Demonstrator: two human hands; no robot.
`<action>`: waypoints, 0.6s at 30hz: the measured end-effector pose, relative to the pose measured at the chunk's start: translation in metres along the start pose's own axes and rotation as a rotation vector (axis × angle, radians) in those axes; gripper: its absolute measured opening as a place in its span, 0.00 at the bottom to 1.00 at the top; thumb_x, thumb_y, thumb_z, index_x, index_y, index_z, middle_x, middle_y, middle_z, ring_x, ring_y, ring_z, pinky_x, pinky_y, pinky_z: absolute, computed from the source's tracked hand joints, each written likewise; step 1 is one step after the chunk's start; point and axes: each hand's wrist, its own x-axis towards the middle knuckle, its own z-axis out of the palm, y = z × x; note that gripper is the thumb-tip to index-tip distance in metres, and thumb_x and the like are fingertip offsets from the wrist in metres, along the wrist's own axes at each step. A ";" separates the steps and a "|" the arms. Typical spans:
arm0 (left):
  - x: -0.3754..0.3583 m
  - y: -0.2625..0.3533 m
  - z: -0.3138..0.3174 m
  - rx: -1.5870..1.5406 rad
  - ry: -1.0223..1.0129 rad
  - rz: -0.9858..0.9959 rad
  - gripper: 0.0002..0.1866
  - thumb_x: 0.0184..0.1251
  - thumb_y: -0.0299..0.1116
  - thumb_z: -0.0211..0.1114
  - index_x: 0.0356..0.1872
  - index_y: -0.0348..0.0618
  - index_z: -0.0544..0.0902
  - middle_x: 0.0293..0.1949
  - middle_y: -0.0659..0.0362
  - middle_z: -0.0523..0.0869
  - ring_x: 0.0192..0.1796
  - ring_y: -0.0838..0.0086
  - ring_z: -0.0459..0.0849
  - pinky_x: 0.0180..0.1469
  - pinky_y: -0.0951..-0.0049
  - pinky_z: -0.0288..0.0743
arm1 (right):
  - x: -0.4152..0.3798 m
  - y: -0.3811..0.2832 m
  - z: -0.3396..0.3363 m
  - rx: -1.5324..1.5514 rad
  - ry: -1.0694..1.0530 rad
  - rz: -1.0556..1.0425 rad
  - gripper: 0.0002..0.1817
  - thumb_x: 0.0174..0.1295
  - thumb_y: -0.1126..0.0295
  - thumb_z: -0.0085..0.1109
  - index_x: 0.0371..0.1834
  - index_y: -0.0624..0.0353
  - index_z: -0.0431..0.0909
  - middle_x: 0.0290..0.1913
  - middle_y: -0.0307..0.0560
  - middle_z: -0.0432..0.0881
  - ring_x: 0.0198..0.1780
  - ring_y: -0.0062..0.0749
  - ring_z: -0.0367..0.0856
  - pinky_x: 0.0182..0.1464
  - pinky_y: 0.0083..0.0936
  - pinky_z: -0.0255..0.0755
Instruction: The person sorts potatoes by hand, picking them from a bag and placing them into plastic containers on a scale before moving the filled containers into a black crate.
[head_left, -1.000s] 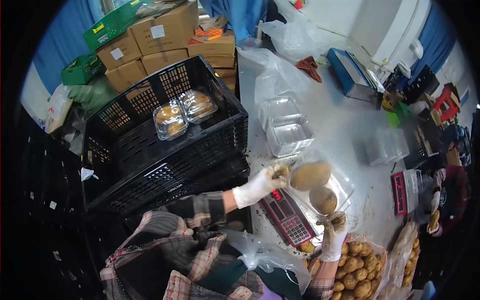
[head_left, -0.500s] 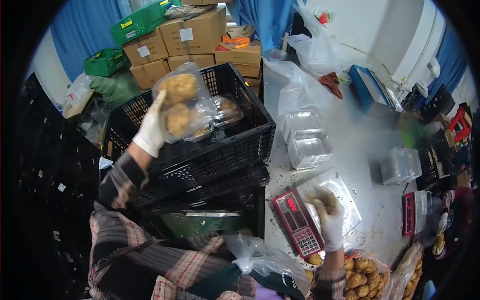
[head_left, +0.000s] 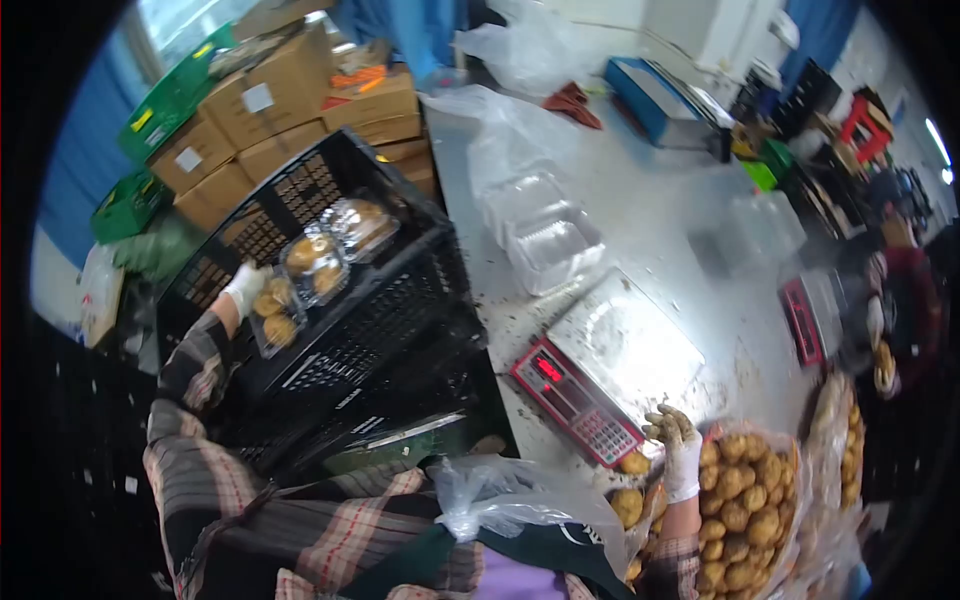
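My left hand (head_left: 243,288), in a white glove, is closed on the edge of a clear box of potatoes (head_left: 277,318) inside the black crate (head_left: 350,345). Two more filled boxes (head_left: 316,262) lie beside it in the crate. My right hand (head_left: 676,440), its glove soiled at the fingers, has its fingers apart and holds nothing. It is at the near corner of the red scale (head_left: 580,400), above the sack of potatoes (head_left: 745,505). The scale's metal plate (head_left: 630,340) bears nothing.
Nested clear trays (head_left: 555,250) stand on the metal table (head_left: 640,190) beyond the scale. A blue file box (head_left: 655,105) is farther back. Cartons (head_left: 270,95) are stacked behind the crate. At the right, another person's gloved hand (head_left: 885,370) holds something near a second scale (head_left: 802,320).
My left hand has lowered the box of potatoes into the crate. My right hand has moved off the scale plate toward the potato sack. The view has turned to the right.
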 end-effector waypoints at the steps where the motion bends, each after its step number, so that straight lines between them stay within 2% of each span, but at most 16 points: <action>1: 0.015 0.017 0.004 -0.087 -0.055 0.290 0.24 0.70 0.35 0.57 0.63 0.33 0.67 0.60 0.48 0.75 0.61 0.59 0.75 0.61 0.63 0.71 | -0.009 0.000 -0.002 -0.028 0.061 0.036 0.14 0.69 0.71 0.49 0.53 0.69 0.75 0.42 0.53 0.84 0.37 0.31 0.84 0.42 0.23 0.78; 2: 0.019 0.053 0.027 -0.048 0.117 0.537 0.26 0.69 0.33 0.59 0.62 0.28 0.67 0.59 0.50 0.76 0.65 0.65 0.70 0.67 0.71 0.61 | -0.015 0.012 -0.008 -0.037 0.084 0.032 0.14 0.70 0.71 0.49 0.53 0.69 0.74 0.42 0.53 0.84 0.37 0.31 0.83 0.42 0.23 0.78; 3: -0.001 0.107 0.053 -0.037 0.072 0.735 0.26 0.69 0.32 0.58 0.65 0.30 0.66 0.61 0.50 0.74 0.64 0.68 0.71 0.67 0.70 0.61 | -0.018 0.029 -0.015 -0.047 0.109 0.027 0.15 0.70 0.71 0.48 0.54 0.69 0.74 0.42 0.53 0.84 0.38 0.31 0.83 0.42 0.22 0.78; 5: -0.076 0.213 0.116 -0.056 -0.157 0.947 0.24 0.71 0.32 0.56 0.65 0.32 0.67 0.62 0.51 0.74 0.64 0.71 0.71 0.67 0.71 0.61 | -0.029 0.049 -0.016 -0.044 0.126 0.019 0.15 0.70 0.72 0.48 0.54 0.69 0.73 0.42 0.52 0.83 0.40 0.31 0.83 0.42 0.23 0.78; 7: -0.121 0.279 0.181 -0.021 -0.475 1.062 0.23 0.73 0.33 0.53 0.64 0.33 0.68 0.63 0.51 0.73 0.64 0.73 0.70 0.67 0.73 0.60 | -0.044 0.043 0.003 0.121 0.148 0.153 0.16 0.70 0.71 0.47 0.56 0.69 0.72 0.44 0.51 0.83 0.41 0.29 0.82 0.42 0.22 0.78; 9: -0.137 0.311 0.258 -0.052 -0.832 0.920 0.23 0.74 0.38 0.51 0.64 0.34 0.69 0.61 0.56 0.75 0.66 0.74 0.69 0.67 0.74 0.59 | -0.051 0.073 0.002 0.122 0.078 0.085 0.16 0.71 0.71 0.45 0.57 0.70 0.71 0.46 0.50 0.82 0.43 0.30 0.82 0.45 0.23 0.77; 10: -0.146 0.314 0.303 -0.228 -0.880 0.679 0.20 0.75 0.39 0.50 0.57 0.34 0.75 0.57 0.56 0.79 0.62 0.73 0.73 0.61 0.76 0.64 | -0.058 0.078 0.001 0.098 0.075 0.042 0.16 0.71 0.72 0.46 0.56 0.70 0.71 0.45 0.50 0.82 0.44 0.30 0.82 0.47 0.23 0.77; 11: -0.136 0.312 0.348 -0.117 -0.857 0.746 0.19 0.74 0.39 0.50 0.54 0.32 0.76 0.54 0.56 0.80 0.58 0.71 0.75 0.57 0.75 0.66 | -0.066 0.085 -0.002 0.067 0.060 -0.006 0.15 0.71 0.72 0.46 0.55 0.71 0.71 0.45 0.50 0.82 0.45 0.30 0.82 0.48 0.24 0.76; 13: -0.077 0.295 0.432 0.081 -0.756 0.903 0.19 0.74 0.39 0.50 0.47 0.30 0.79 0.48 0.54 0.83 0.52 0.68 0.79 0.51 0.72 0.69 | -0.079 0.118 -0.014 0.078 0.167 0.037 0.16 0.69 0.69 0.52 0.54 0.69 0.74 0.44 0.50 0.82 0.43 0.30 0.82 0.47 0.24 0.76; 15: -0.040 0.264 0.478 0.282 -0.571 1.073 0.18 0.72 0.37 0.52 0.40 0.27 0.79 0.38 0.49 0.85 0.41 0.60 0.81 0.44 0.66 0.71 | -0.104 0.131 -0.034 -0.020 0.284 0.075 0.15 0.69 0.72 0.50 0.54 0.70 0.73 0.45 0.50 0.82 0.43 0.29 0.82 0.48 0.24 0.76; 16: 0.024 0.235 0.508 0.495 -0.476 1.109 0.19 0.69 0.37 0.53 0.52 0.31 0.77 0.46 0.39 0.83 0.51 0.50 0.81 0.51 0.63 0.73 | -0.121 0.130 -0.045 -0.078 0.347 0.070 0.15 0.69 0.73 0.49 0.55 0.70 0.73 0.45 0.51 0.83 0.43 0.30 0.82 0.48 0.24 0.76; 17: -0.004 0.223 0.497 0.597 -0.450 1.086 0.20 0.67 0.39 0.55 0.50 0.34 0.79 0.48 0.39 0.81 0.53 0.48 0.79 0.51 0.62 0.73 | -0.138 0.132 -0.055 -0.136 0.405 0.069 0.15 0.70 0.74 0.47 0.55 0.70 0.72 0.45 0.51 0.83 0.44 0.30 0.82 0.48 0.24 0.77; 18: 0.034 0.192 0.510 0.571 -0.412 1.023 0.19 0.65 0.42 0.57 0.46 0.36 0.82 0.44 0.40 0.82 0.50 0.47 0.80 0.50 0.61 0.73 | -0.154 0.134 -0.065 -0.067 0.475 0.092 0.14 0.70 0.74 0.46 0.54 0.70 0.72 0.44 0.51 0.83 0.42 0.30 0.82 0.46 0.23 0.77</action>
